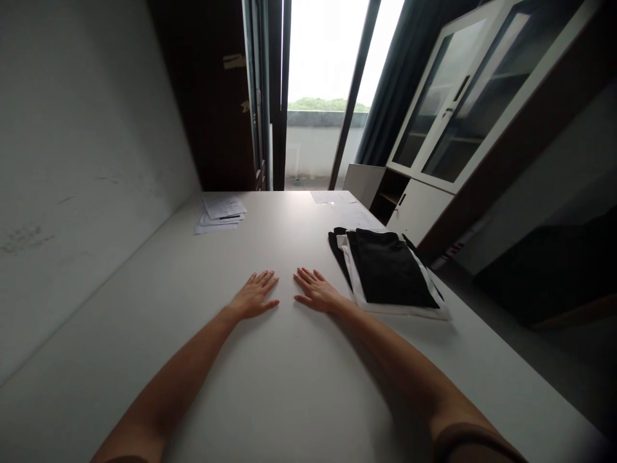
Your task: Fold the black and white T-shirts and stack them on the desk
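Observation:
My left hand [255, 296] lies palm down on the white table [270, 386], fingers stretched out and slightly apart. Beside it, a short gap away, my right hand [315, 291] rests flat in the same way, its fingers pointing toward the left hand. Neither hand holds anything. Just right of my right hand sits a stack of folded black and white cloth [398, 267], with a black piece on top and white layers showing at its edges. The right wrist is close to the stack's near left corner.
Papers with a pen [222, 212] lie at the table's far left, near the wall [96, 161]. More paper sheets [344, 207] are at the far right end. Beyond stand a glass door [322, 71] and a white cabinet with glass panes [448, 116].

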Motion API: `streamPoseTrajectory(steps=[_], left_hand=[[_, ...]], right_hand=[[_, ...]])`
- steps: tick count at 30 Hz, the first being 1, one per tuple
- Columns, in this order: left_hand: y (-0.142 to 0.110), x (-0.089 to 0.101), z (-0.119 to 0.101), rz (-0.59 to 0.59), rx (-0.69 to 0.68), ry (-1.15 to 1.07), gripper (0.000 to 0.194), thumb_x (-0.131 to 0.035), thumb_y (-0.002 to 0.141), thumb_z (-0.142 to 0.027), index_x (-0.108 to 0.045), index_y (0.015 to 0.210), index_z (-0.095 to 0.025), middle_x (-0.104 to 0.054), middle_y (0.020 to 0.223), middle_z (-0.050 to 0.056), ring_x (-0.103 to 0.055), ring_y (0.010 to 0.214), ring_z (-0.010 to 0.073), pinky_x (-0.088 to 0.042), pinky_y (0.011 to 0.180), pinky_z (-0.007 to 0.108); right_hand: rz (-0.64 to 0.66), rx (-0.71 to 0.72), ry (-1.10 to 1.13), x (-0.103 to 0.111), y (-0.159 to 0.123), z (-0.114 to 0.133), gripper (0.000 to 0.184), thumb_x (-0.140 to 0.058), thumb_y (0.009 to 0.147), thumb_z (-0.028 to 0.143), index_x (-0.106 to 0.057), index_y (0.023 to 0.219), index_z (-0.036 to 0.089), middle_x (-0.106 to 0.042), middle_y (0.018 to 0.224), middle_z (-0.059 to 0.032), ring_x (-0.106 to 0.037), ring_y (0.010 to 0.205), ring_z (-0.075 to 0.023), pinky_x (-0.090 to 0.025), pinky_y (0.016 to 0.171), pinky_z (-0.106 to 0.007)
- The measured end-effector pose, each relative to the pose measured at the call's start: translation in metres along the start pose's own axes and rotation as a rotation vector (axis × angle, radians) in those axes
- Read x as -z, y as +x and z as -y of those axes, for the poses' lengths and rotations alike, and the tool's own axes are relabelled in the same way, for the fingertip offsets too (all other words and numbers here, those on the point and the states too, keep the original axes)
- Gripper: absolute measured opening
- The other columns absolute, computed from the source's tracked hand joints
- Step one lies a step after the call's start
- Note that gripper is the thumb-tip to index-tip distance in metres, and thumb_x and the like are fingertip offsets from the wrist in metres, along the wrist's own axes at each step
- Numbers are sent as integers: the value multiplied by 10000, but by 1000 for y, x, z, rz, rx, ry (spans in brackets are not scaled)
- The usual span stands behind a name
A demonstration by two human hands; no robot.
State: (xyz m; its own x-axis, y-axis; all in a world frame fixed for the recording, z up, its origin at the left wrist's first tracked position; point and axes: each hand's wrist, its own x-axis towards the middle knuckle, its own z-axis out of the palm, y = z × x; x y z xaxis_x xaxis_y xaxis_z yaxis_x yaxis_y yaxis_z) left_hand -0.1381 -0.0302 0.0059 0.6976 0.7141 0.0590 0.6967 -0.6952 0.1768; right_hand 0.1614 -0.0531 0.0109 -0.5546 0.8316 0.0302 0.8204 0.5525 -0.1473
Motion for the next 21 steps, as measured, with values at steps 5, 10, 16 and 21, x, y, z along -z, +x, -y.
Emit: streamPoseTrajectory(steps=[5,10,16,21], left_hand=[[0,-1,2,-3,-1,-19,794,-405,983,-696,-250,1648,-289,-163,1717,76,-139,1591,283,-73,1281,496],[1,-4,4,-17,-3,-29,787,-421,983,-684,-257,1646,-292,-165,1717,79,-137,1591,281,-82,1282,508],[1,-4,9,-60,-14,-74,700,-517,978,-595,-373,1601,-309,-277,1690,70,-227,1569,287,-155,1277,526],[2,-3,18,-138,-27,-151,496,-525,1002,-427,-562,1469,-263,-472,1587,80,-401,1487,272,-251,1261,524]], right_hand=[[-13,-7,3,0,0,0,859,-290,1004,739,-228,1652,180,-130,1700,-136,-108,1586,-288,-101,1279,-511],[-24,-5,15,-4,1,-2,851,-317,1002,732,-239,1650,186,-153,1697,-135,-120,1585,-286,-107,1277,-509],[-131,-22,21,-3,-2,-3,658,-435,1022,610,-438,1568,244,-362,1644,-99,-281,1544,-262,-174,1263,-485],[-371,-347,-99,27,-18,-41,376,-453,1041,412,-695,1283,256,-602,1449,-85,-422,1438,-265,-179,1244,-479]])
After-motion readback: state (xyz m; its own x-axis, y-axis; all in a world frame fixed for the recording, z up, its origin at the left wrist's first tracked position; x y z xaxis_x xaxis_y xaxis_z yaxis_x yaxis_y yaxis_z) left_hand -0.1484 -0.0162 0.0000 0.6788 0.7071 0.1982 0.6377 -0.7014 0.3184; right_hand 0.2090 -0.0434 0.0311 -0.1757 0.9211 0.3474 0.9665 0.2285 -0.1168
